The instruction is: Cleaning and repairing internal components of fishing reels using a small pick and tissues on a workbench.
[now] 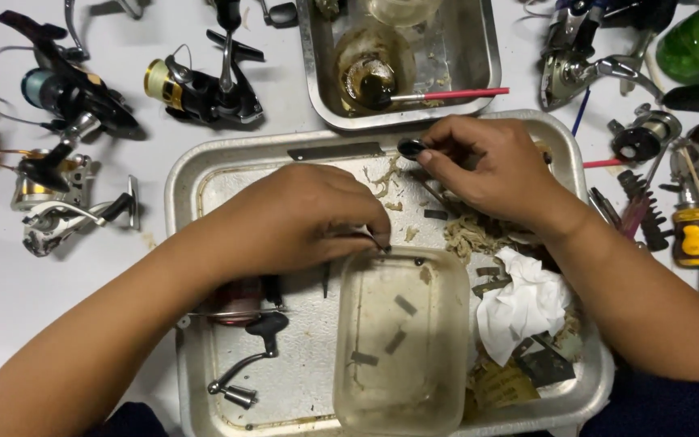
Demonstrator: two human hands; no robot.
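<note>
Left hand [305,214] over middle of large metal tray [184,174], fingers curled narrow, tips pinched on a tiny dark part [383,245] right at far rim of clear plastic tub [402,340]. What the part is: cannot tell, too small. Right hand [491,166] over far right of tray, thumb and forefinger closed on a small black round piece [411,148], held just above far rim. Tub sits in near middle of tray, cloudy, a few small flat metal bits inside. Black crank handle [246,364] lying in near left of tray. Crumpled white tissue [521,303] right of tub, dirty fibre clumps just beyond it. Smaller metal tray [487,48] far of the large one, greasy, holding a red-handled brush [446,95]. Several fishing reels [204,89] on white table, far left and far right. Yellow-handled screwdriver [693,235] at right edge.
</note>
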